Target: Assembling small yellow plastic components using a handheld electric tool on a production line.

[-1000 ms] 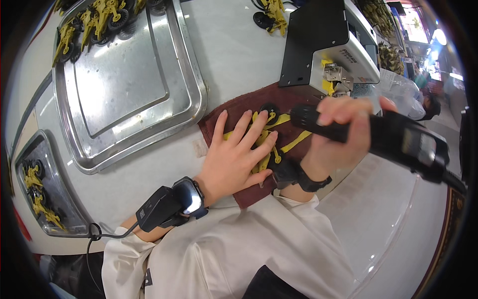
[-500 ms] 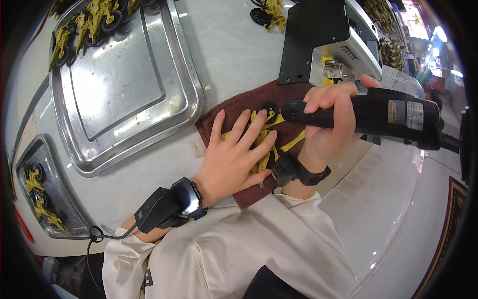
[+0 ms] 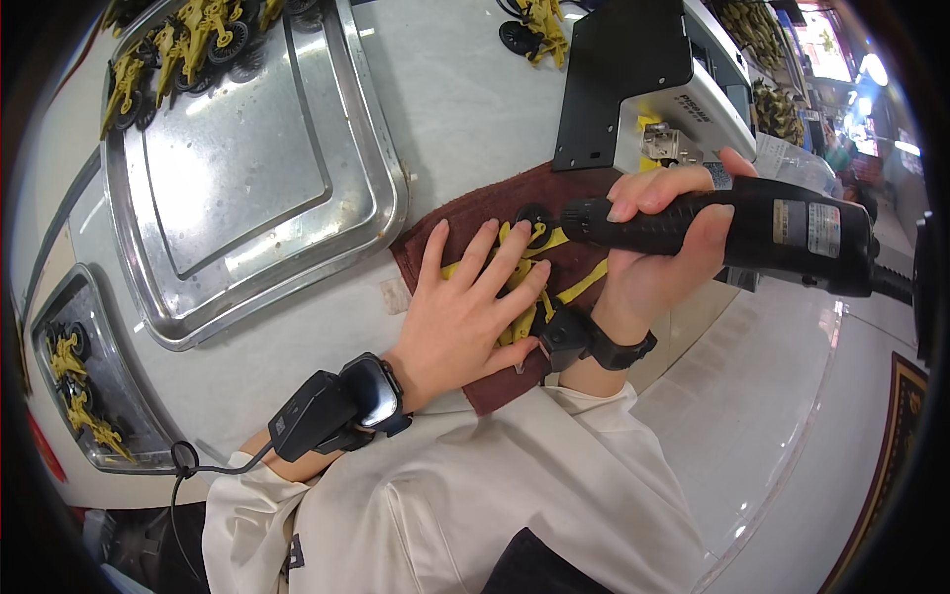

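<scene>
My left hand (image 3: 460, 307) lies flat with spread fingers over a yellow and black toy motorcycle (image 3: 519, 277), partly hidden beneath it. A black wheel (image 3: 535, 216) shows past the fingertips. The toy rests on a dark red cloth (image 3: 455, 223). My right hand (image 3: 668, 223) is wrapped round a black electric screwdriver (image 3: 762, 233), held almost level, its ribbed nose pointing left beside the toy. Whether the tip touches the toy, I cannot tell. A yellow strip-like part (image 3: 582, 281) sticks out on the toy's right.
A large metal tray (image 3: 237, 168) holds several yellow toy motorcycles (image 3: 188, 49) at far left; a smaller tray (image 3: 148, 441) with more stands nearer. Another toy (image 3: 539, 30) lies at the back. Beyond the cloth stands a black and silver machine (image 3: 623, 84). A cable (image 3: 896, 285) trails from the screwdriver.
My right thumb has shifted to the right along the screwdriver. My left hand and the toy have stayed in place.
</scene>
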`<state>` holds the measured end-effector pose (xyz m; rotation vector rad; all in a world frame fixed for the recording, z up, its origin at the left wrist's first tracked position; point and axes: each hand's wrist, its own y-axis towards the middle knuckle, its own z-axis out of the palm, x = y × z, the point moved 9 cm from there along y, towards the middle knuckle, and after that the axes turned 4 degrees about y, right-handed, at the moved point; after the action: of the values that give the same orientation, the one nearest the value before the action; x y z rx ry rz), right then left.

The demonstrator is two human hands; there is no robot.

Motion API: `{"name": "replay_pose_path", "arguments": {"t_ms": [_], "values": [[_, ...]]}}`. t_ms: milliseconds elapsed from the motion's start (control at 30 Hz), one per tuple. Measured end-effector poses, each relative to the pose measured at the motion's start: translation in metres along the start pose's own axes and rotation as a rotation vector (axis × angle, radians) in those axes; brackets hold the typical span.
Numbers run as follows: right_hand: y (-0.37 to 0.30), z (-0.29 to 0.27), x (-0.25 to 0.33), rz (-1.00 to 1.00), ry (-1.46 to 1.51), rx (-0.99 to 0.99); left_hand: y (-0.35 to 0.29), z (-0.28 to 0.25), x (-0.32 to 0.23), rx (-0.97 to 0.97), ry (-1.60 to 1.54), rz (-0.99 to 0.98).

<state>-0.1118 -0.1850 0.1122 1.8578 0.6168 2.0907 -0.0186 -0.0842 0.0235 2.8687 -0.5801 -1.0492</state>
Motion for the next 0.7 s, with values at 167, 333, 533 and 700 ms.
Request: {"name": "replay_pose_path", "arguments": {"t_ms": [167, 333, 533, 700], "values": [[0.009, 0.002, -0.001, 0.006, 0.212, 0.080, 0.000, 0.002, 0.000, 0.011, 0.004, -0.008], [0.017, -0.005, 0.001, 0.184, 0.296, -0.059, 0.000, 0.002, -0.001, 0.021, 0.033, -0.009], [0.018, 0.003, 0.004, 0.138, 0.393, 0.114, 0.000, 0.003, 0.000, 0.023, 0.033, -0.011], [0.020, -0.003, 0.006, 0.051, 0.464, 0.013, 0.000, 0.004, -0.001, 0.023, 0.030, -0.007]]}}
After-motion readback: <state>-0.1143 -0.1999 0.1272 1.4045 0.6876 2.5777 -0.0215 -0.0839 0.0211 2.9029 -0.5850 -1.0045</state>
